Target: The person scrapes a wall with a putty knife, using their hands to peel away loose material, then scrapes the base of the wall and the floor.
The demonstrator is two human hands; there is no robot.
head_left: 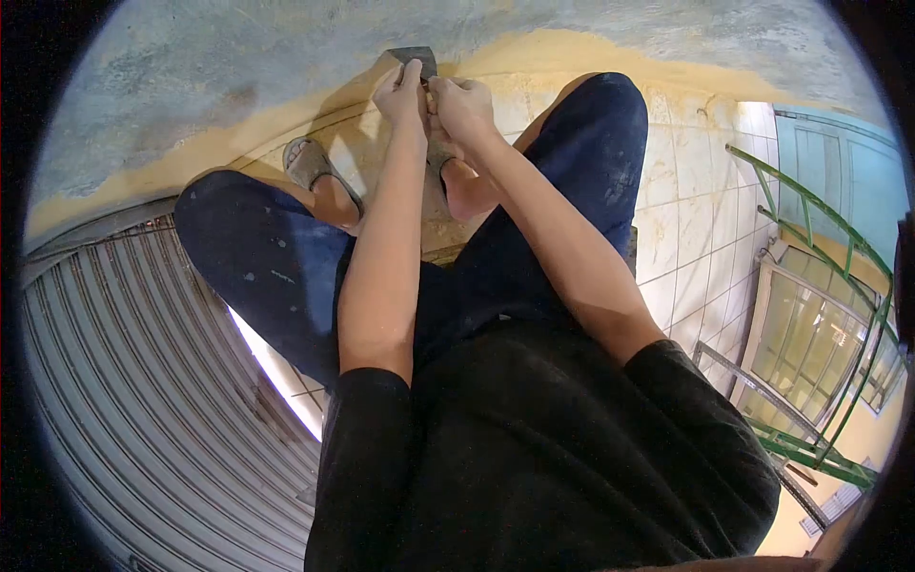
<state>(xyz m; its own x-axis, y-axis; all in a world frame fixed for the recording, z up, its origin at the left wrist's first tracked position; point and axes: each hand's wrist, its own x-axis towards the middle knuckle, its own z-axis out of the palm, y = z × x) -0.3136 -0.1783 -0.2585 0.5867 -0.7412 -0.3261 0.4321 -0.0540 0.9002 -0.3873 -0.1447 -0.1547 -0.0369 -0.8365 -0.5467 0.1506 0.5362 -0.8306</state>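
Observation:
My left hand [402, 95] is closed with its thumb pressed on a dark grey flat piece [412, 54], thin and straight-edged, held close to the wall. Whether it is a scraper blade or a folded sheet I cannot tell. Right beside it, my right hand [464, 110] has its fingers curled and pinched at the piece's lower right edge. Both arms reach forward between my bent knees. Just past the hands is the wall [286, 71], blotchy grey above and yellowish along its lower band.
My sandalled feet [310, 162] stand on a tiled floor below the hands. A grey corrugated shutter [143, 381] is to the left. On the right are a green metal frame [810, 205], a light blue door [843, 172] and a framed window [805, 334].

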